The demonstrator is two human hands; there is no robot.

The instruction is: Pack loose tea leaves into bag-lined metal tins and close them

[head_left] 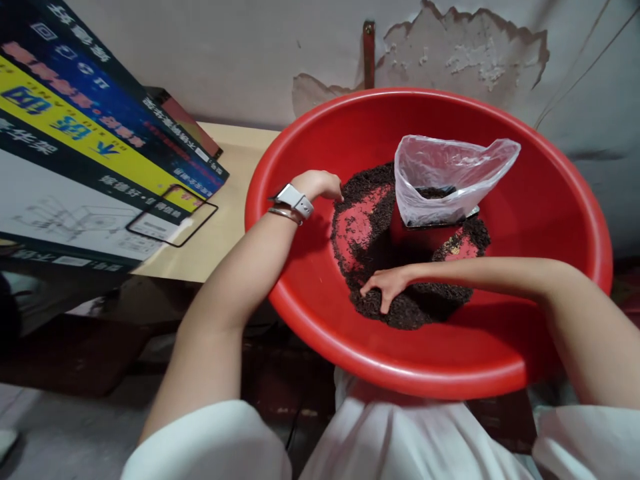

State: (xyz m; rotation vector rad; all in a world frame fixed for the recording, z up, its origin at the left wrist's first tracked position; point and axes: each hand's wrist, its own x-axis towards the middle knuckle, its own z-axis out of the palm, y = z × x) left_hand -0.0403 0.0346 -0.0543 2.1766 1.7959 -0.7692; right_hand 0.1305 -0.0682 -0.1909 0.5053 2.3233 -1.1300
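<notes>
A large red plastic basin (540, 200) holds loose dark soil (400, 312), spread in a ring over its floor. Inside it stands a dark-rimmed pot (417, 235), lined with a clear plastic bag (453, 170) that has some soil in it. My right hand (393, 283) reaches in from the right, fingers spread and fingertips on the soil at the near side. At the left inner side of the basin is my left hand (320, 183), bent down by the soil's edge; its fingers are curled and mostly hidden. A watch (295, 199) is on that wrist.
Large printed boxes (100, 153) stand at the left on a pale wooden board (220, 207). Behind the basin is a wall (240, 60) with peeling paint. A metal strap (369, 53) is fixed to it. The basin's near rim is close to my lap.
</notes>
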